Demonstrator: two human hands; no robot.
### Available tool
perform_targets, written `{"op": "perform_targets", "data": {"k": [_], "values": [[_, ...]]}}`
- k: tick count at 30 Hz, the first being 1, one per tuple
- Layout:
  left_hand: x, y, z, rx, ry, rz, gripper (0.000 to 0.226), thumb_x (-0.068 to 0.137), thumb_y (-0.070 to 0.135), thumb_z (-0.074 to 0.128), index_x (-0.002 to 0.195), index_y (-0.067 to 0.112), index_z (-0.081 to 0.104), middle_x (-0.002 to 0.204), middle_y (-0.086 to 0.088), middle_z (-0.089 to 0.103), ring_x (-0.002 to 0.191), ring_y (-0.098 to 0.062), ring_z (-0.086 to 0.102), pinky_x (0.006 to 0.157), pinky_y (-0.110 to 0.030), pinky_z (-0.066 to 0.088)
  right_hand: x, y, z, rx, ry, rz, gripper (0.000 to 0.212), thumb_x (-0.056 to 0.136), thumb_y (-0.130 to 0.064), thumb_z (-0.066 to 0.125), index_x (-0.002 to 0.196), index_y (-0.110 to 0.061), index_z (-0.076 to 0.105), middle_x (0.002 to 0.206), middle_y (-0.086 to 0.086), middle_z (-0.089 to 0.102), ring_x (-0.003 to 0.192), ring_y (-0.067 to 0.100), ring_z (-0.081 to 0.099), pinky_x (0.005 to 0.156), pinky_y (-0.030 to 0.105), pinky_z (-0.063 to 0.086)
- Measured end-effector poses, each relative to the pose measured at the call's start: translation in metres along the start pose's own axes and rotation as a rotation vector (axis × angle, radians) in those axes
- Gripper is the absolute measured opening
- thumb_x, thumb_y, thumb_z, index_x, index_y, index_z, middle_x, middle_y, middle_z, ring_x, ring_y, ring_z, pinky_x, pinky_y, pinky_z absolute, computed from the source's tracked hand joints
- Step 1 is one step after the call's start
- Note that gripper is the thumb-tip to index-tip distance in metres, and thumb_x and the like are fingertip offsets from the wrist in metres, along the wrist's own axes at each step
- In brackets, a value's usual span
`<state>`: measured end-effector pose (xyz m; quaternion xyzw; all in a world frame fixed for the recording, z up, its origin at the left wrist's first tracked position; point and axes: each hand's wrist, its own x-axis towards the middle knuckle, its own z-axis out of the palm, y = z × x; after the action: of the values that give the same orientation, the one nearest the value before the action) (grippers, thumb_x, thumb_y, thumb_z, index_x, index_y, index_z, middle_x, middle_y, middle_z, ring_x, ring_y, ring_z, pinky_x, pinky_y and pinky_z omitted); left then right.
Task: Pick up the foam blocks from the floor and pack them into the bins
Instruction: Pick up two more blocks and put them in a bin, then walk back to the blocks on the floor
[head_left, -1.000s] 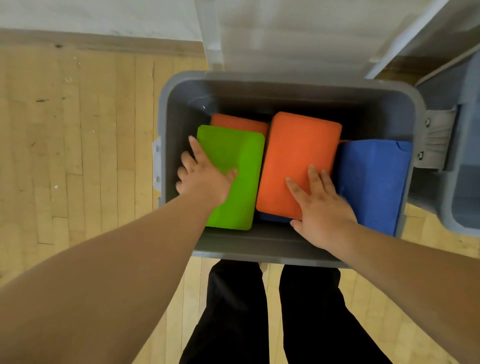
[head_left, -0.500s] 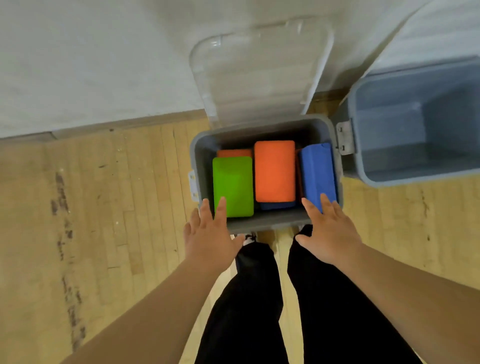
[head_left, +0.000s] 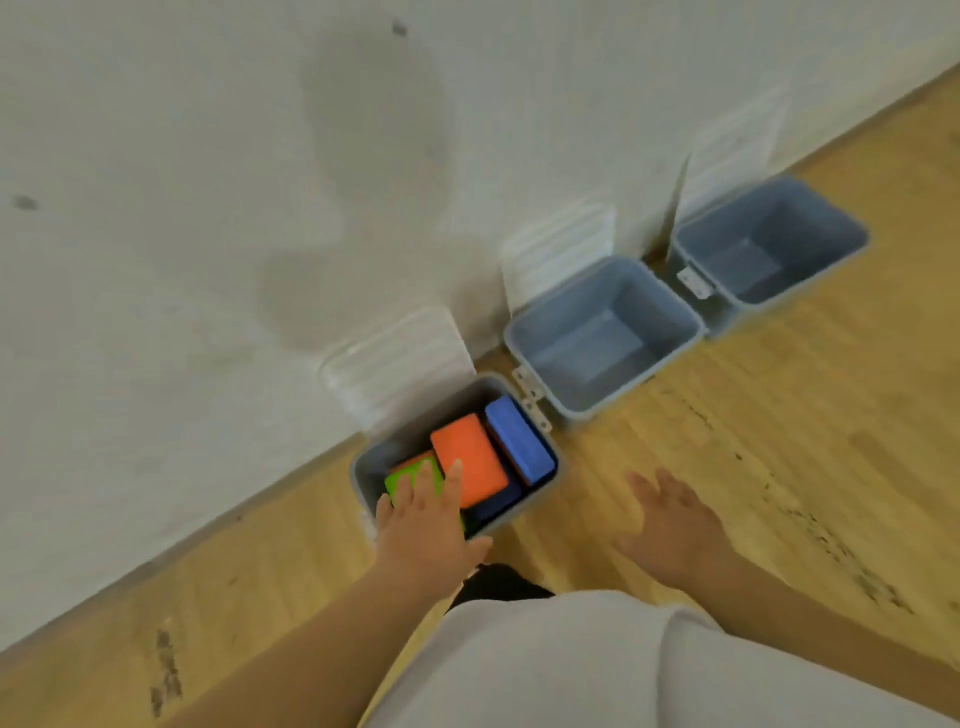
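While foam blocks (head_left: 467, 462) lie in one bin (head_left: 362, 475), two neighbours (head_left: 602, 338) stand open.

Three bins (head_left: 613, 389), three lids (head_left: 558, 249), two hands (head_left: 423, 525); by the left fingers (head_left: 415, 488), five foam blocks (head_left: 467, 462) (one green, two orange, two blue).

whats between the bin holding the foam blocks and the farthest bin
An empty grey bin, lid open, stands between the filled bin and the far bin, in the head view.
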<state>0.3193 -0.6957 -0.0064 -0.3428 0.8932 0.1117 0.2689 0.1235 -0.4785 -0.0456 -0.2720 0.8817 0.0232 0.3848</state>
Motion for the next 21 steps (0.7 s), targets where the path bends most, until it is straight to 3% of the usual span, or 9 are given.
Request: {"op": "perform_targets", "data": {"k": [5,12,16,21], "values": [[-0.006,0.164,-0.002,0.197,0.066,0.294,0.101,0.089,0.078,0.045,0.162,0.032,-0.007,0.17,-0.012,0.0,0.156,-0.037,0.004,0.124,-0.056,0.011,-0.077,0.146,0.009,0.237,0.179,0.168,0.095,0.091,-0.072,0.05,0.162,-0.038,-0.003,0.172,0.006,-0.007,0.157,0.032,0.002,0.125,0.05,0.017],[-0.071,0.436,0.037,0.395,0.05,0.752,0.097,0.09,0.07,0.048,0.16,0.031,-0.005,0.169,-0.011,0.0,0.156,-0.035,-0.001,0.125,-0.055,0.002,-0.228,0.378,0.075,0.542,0.305,0.606,0.099,0.088,-0.073,0.054,0.161,-0.043,-0.005,0.171,0.005,-0.008,0.157,0.036,0.001,0.123,0.056,0.018],[-0.13,0.563,0.062,0.488,0.054,0.987,0.096,0.089,0.072,0.049,0.162,0.032,0.001,0.169,-0.009,0.004,0.155,-0.034,0.001,0.125,-0.054,0.005,-0.322,0.458,0.122,0.737,0.374,0.878,0.102,0.085,-0.075,0.055,0.161,-0.043,-0.005,0.172,0.004,-0.007,0.156,0.037,0.004,0.122,0.059,0.019],[-0.196,0.695,0.101,0.672,0.014,1.248,0.095,0.091,0.072,0.048,0.161,0.033,-0.003,0.169,-0.01,0.001,0.156,-0.034,-0.001,0.125,-0.054,0.004,-0.4,0.509,0.183,0.982,0.421,1.167,0.104,0.084,-0.078,0.054,0.161,-0.041,-0.004,0.172,0.004,-0.004,0.156,0.038,0.006,0.12,0.062,0.021]]}}
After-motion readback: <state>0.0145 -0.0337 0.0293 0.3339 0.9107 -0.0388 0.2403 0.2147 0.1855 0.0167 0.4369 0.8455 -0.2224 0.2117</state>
